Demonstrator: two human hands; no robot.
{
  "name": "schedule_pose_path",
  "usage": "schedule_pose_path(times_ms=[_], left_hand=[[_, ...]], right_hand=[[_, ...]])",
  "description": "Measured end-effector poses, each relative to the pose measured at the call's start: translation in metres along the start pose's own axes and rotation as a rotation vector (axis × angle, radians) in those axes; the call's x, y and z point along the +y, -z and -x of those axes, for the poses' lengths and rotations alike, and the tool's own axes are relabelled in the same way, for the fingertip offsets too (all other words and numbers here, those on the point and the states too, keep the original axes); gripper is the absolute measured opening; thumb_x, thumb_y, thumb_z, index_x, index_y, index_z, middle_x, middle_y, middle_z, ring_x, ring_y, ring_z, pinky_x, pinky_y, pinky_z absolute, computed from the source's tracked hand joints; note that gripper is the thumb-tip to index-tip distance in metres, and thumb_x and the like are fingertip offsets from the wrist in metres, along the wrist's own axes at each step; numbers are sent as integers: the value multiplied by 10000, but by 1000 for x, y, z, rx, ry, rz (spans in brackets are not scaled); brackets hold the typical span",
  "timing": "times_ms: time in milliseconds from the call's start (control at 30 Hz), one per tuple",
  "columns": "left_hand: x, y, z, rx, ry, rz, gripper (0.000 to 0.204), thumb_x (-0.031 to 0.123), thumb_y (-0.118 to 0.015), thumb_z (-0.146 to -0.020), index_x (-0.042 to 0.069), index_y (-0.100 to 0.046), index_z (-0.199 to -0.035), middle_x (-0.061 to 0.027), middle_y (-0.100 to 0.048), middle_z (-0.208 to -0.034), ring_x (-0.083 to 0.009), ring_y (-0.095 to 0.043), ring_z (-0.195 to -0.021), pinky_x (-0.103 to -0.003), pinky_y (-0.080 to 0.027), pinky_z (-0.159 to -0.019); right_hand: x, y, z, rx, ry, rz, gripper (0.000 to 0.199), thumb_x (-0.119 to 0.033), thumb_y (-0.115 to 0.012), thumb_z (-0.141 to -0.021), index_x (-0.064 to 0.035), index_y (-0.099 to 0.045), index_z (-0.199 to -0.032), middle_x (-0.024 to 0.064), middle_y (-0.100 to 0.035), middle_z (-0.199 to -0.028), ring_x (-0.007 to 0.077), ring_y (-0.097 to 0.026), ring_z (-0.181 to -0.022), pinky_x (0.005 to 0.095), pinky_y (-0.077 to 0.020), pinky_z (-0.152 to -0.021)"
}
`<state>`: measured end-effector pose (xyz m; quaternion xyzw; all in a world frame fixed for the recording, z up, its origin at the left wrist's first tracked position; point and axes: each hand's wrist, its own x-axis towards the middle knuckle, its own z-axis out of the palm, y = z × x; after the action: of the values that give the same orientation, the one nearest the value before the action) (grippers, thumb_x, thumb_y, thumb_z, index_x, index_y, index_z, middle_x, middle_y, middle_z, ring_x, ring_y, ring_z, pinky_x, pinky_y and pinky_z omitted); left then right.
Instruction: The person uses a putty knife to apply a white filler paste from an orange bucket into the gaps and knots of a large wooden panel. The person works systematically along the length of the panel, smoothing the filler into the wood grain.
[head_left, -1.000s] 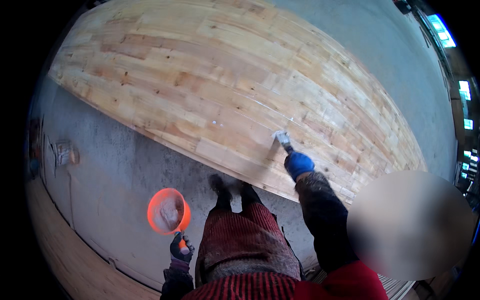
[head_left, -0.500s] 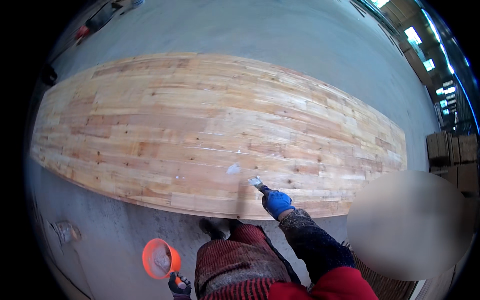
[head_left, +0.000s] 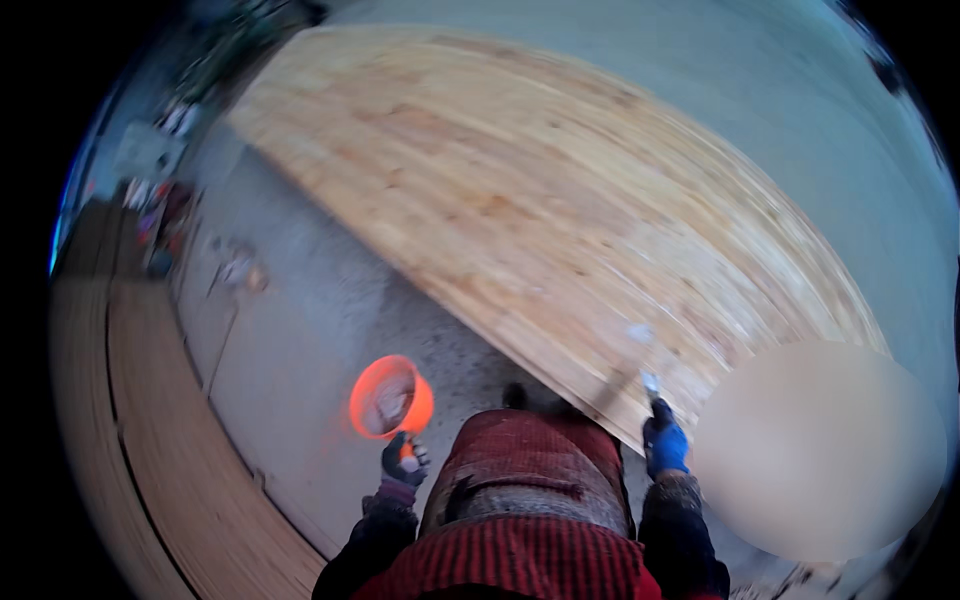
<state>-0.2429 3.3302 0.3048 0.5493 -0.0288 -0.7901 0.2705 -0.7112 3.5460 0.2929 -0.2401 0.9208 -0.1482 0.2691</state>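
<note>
Scraper (head_left: 651, 384) sits at the near edge of the panel (head_left: 560, 200), blade end up toward the wood, tip on or just over the surface; blur makes contact hard to call. Right hand (head_left: 665, 445), in a blue glove, is closed around the scraper's handle, fingers wrapped, arm coming up from the lower edge in a dark sleeve. A pale grey-white spot (head_left: 640, 332) lies on the wood just above the blade. Panel is a big slab of jointed light wood strips, long axis running from upper left to lower right, lying flat over the concrete floor (head_left: 310, 300). Left hand (head_left: 403, 462), in a dark glove, is closed on the handle of an orange cup (head_left: 391, 397), held out over the floor, well apart from the panel edge and to the left of the knees. Cup opening faces the camera, pale grey stuff inside; can't tell what exactly. Between the two hands: red ribbed clothing (head_left: 530, 510) over the torso and legs, one dark shoe tip (head_left: 515, 395) near the panel edge. Far left, wooden boards (head_left: 120, 430) lie along the floor. Upper left, a blurred clutter of small items (head_left: 165, 215), not identifiable.
</note>
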Motion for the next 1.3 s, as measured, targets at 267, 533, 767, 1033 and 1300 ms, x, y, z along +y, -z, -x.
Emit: schedule_pose_path(times_ms=[267, 533, 767, 1033, 1300], left_hand=[[8, 75, -17, 100, -152, 251, 166, 265, -592, -891, 123, -511, -864, -23, -512, -706, -176, -519, -589, -329, -447, -536], [105, 207, -35, 114, -458, 14, 172, 238, -521, -933, 84, -493, -862, -34, -494, -734, -165, -513, -613, -308, -457, -534], [211, 297, -39, 167, -333, 323, 189, 278, -568, -887, 114, -497, -826, -33, -486, -677, -175, -506, -566, -301, -433, -491], [360, 290, -122, 301, -234, 583, 210, 297, -564, -867, 100, -526, -809, -30, -518, -656, -170, -526, -567, -320, -470, -534], [514, 312, -196, 194, -425, 508, 171, 264, -606, -846, 116, -539, -792, -10, -563, -672, -142, -546, -600, -296, -491, -562]], right_hand=[[-89, -35, -36, -7, 140, 0, 407, -211, -551, -885, -168, -556, -1289, 193, -666, -1040, 378, -648, -924, 469, -512, -761], [-264, -148, -36, 161, 498, 59, 394, -234, -557, -884, -175, -573, -1273, 189, -672, -1031, 378, -648, -939, 455, -512, -786], [-493, -210, -1, -115, 443, -24, 389, -219, -574, -883, -177, -574, -1270, 183, -677, -1011, 354, -660, -911, 442, -510, -768], [-609, -282, -95, -72, 430, -11, 413, -201, -565, -885, -172, -550, -1297, 184, -647, -1123, 354, -626, -1029, 437, -495, -860], [-843, -347, -170, -240, 418, 80, 409, -203, -559, -887, -173, -544, -1295, 184, -661, -1066, 351, -637, -978, 434, -495, -817]])
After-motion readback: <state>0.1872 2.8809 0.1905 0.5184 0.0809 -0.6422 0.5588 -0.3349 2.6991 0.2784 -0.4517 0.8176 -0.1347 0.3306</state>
